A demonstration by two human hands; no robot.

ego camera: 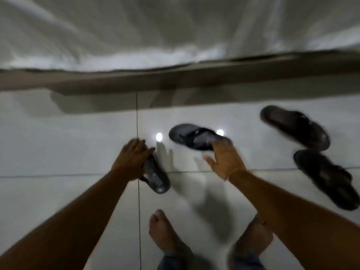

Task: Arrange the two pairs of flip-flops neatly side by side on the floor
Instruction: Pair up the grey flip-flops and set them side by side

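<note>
The view is blurred by motion. My left hand (132,160) covers the front end of a dark grey flip-flop (156,177), which pokes out below my palm toward my feet. Its partner, a second dark grey flip-flop (191,136), lies crosswise on the floor at the centre. My right hand (226,159) has its fingers spread, and the fingertips touch that flip-flop's heel end. Two dark brown flip-flops lie apart at the right, one farther away (294,126) and one nearer (327,179), both angled.
The white tiled floor (68,137) reflects two ceiling lights. A brown bed frame (175,78) with white sheets (175,26) runs across the far side. My bare feet (165,234) stand at the bottom centre.
</note>
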